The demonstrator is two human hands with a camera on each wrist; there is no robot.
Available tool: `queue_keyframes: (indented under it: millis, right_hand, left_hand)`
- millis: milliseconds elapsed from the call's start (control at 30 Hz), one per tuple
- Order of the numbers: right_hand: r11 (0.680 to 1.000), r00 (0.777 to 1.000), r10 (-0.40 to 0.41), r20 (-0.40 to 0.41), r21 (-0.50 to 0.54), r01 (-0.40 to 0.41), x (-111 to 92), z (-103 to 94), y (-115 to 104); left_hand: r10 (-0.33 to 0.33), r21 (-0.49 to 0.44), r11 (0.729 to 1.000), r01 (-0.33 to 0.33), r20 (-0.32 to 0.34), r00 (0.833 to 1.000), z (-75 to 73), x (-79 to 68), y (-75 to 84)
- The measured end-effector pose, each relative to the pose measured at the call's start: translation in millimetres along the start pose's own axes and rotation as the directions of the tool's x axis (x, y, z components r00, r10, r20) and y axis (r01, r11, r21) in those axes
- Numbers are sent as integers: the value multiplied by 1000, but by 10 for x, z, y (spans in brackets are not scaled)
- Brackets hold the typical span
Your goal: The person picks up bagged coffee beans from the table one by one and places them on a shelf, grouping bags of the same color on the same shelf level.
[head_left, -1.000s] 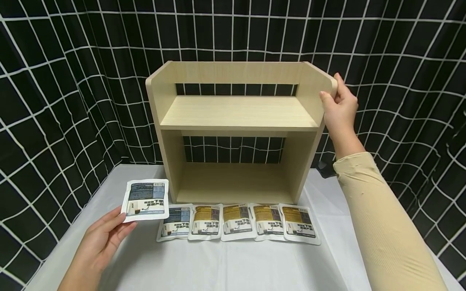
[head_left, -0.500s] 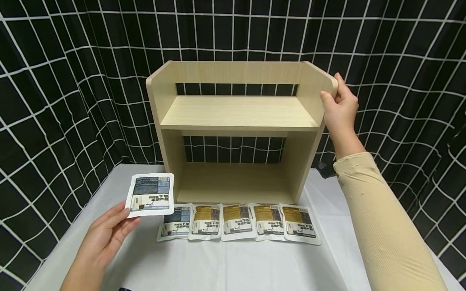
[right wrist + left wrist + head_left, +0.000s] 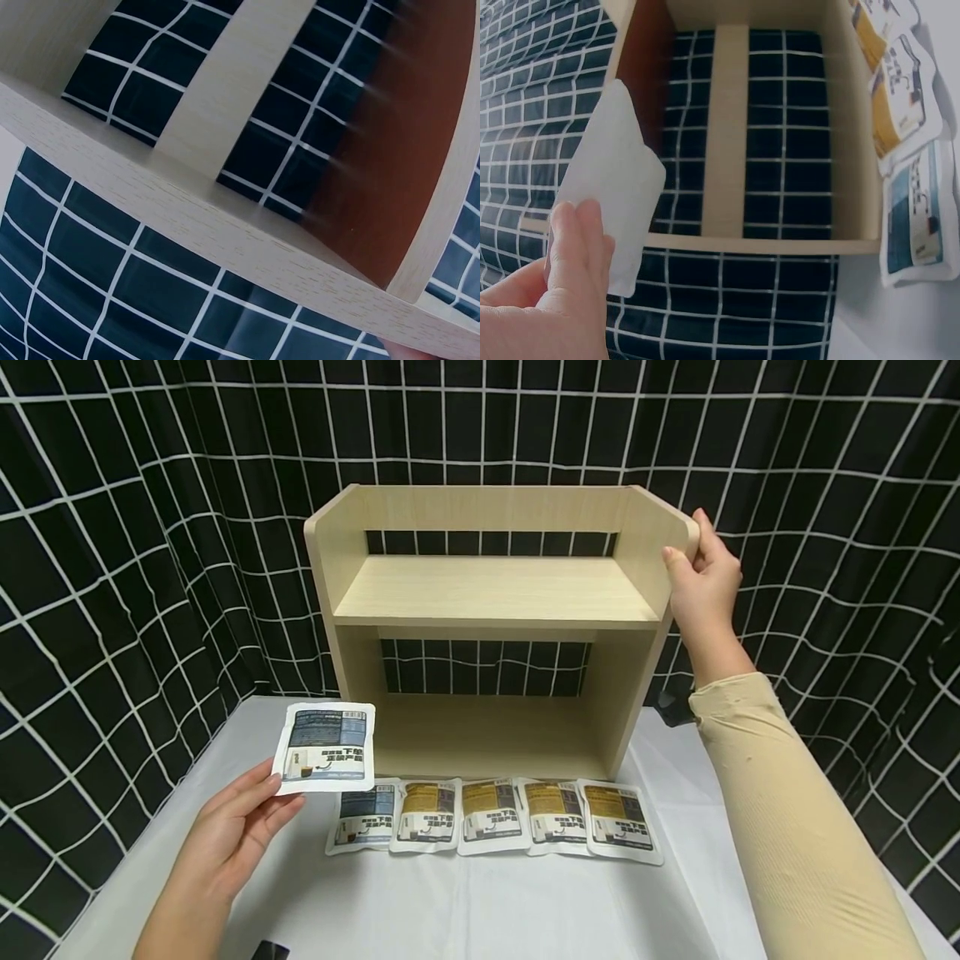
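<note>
While the right hand (image 3: 705, 589) curls round the top right side edge of the wooden shelf (image 3: 495, 593), the left hand (image 3: 240, 827) pinches the blue-and-white packet (image 3: 326, 747) by its lower left corner, thumb on the printed face, fingers on the plain back; packet is up off the surface (image 3: 465, 902), by the shelf's lower left, near a row of one blue pouch (image 3: 366, 818) and four yellow pouches (image 3: 491, 817)
</note>
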State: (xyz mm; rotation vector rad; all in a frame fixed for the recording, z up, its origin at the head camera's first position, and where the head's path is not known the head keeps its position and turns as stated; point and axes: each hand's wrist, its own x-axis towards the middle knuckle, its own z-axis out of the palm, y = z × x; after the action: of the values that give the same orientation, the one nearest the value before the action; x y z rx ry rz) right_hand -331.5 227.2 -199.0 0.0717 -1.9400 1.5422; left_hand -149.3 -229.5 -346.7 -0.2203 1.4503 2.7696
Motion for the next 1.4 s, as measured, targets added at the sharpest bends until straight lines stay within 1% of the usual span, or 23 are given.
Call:
queue_keyframes:
  millis: [100, 267, 500, 633, 800, 933, 1067, 1167, 1400]
  right_hand:
    - [1000, 1000, 2, 1, 7, -2, -2, 2, 2]
    - [1000, 1000, -3, 2, 3, 3, -1, 6, 6]
    - [1000, 1000, 5, -4, -9, -5, 0, 0, 11]
    - [1000, 1000, -4, -3, -10, 4, 2, 5, 15]
    - [1000, 1000, -13, -2, -4, 13, 1, 14, 11]
    - [1000, 1000, -12, -6, -4, 12, 3, 17, 7]
    - [1000, 1000, -11, -7, -5, 11, 6, 17, 12]
    - [1000, 1000, -13, -8, -2, 13, 6, 18, 15]
    - [1000, 1000, -9, -3, -3, 9, -2, 17, 7]
  left_hand:
    - [2, -9, 1000, -2, -2, 1000, 45, -1, 16]
    - [18, -13, 1000, -18, 16, 1000, 112, -8, 38]
    - [47, -7, 999, -46, 56, 997, 204, -3, 55]
    - [63, -6, 998, -63, 71, 995, 247, -4, 72]
    - [83, -37, 996, -80, 99, 992, 290, -2, 86]
    - [84, -42, 996, -80, 91, 992, 328, 4, 94]
    - [82, -6, 997, -82, 81, 993, 380, 19, 114]
    - [84, 16, 996, -86, 85, 993, 424, 24, 132]
    - [107, 18, 994, -110, 108, 988, 503, 33, 163]
